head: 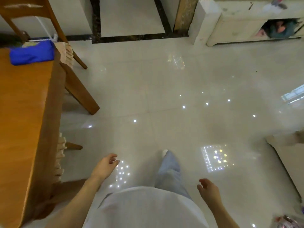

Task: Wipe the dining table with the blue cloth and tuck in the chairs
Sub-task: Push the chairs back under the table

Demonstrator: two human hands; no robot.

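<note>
Blue cloth, one piece, lies bunched at the far end of the single wooden table, close to its right edge and well apart from both hands.

Two chairs stand along that edge. The far chair shows its backrest and a fringed seat cushion beside the table corner, just past the cloth. The near chair shows only a cushion fringe and one wooden rung poking out from under the table edge.

Two bare hands are in view, both over the glossy white floor and touching nothing. The left hand reaches forward on a bare forearm, just right of the table's side; its grip is slack, fingers loosely curled with the thumb apart, holding nothing. The right hand hangs lower at the person's side, its grip equally loose and empty, fingers gently bent.

One leg in pale blue trousers steps forward between the hands. One cream cabinet stands against the far wall.
</note>
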